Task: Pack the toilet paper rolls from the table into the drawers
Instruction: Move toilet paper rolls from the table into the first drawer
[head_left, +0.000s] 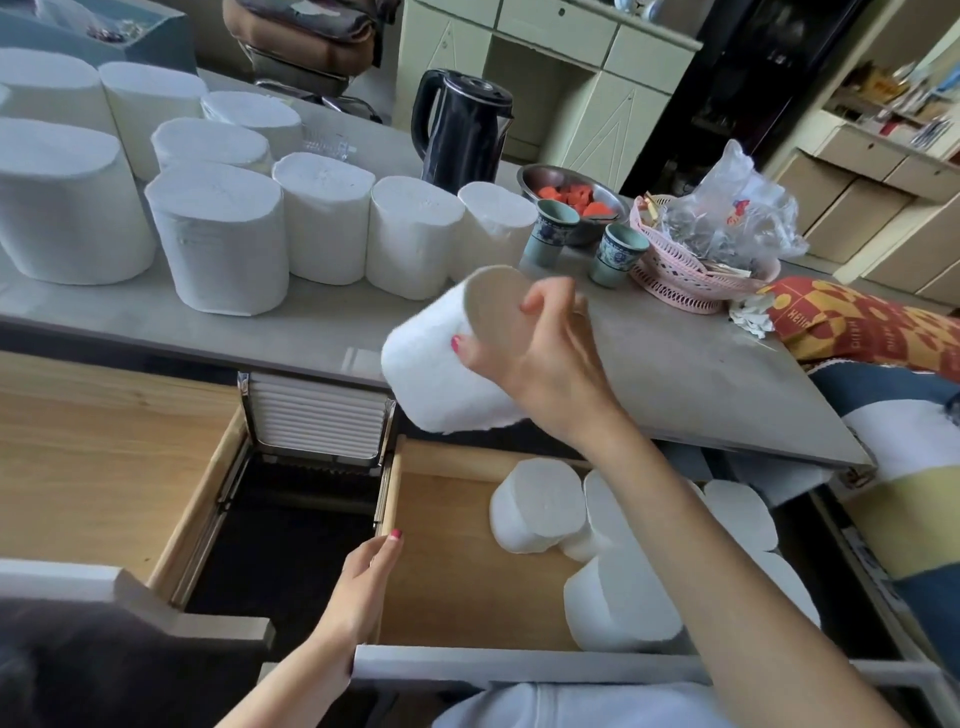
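One toilet paper roll (441, 364) is held tilted in the right hand (540, 358), in the air over the front edge of the desk (675, 374) and above the right drawer (457, 561). The grip is closed around the roll's upper end, thumb on the near side, fingers over the flat end face. The left hand (363, 587) rests on the left side wall of the right drawer, its grip closed over the wooden edge. Standing rolls (540, 504) are seen inside the right drawer, grouped toward its right half; some are hidden by the forearm. The left drawer (104, 467) is pulled out; no rolls are visible in it. A group of upright rolls (218, 234) is noted on the desk, left of a black kettle (462, 135), two cups (618, 254) and a pink basket (675, 280).
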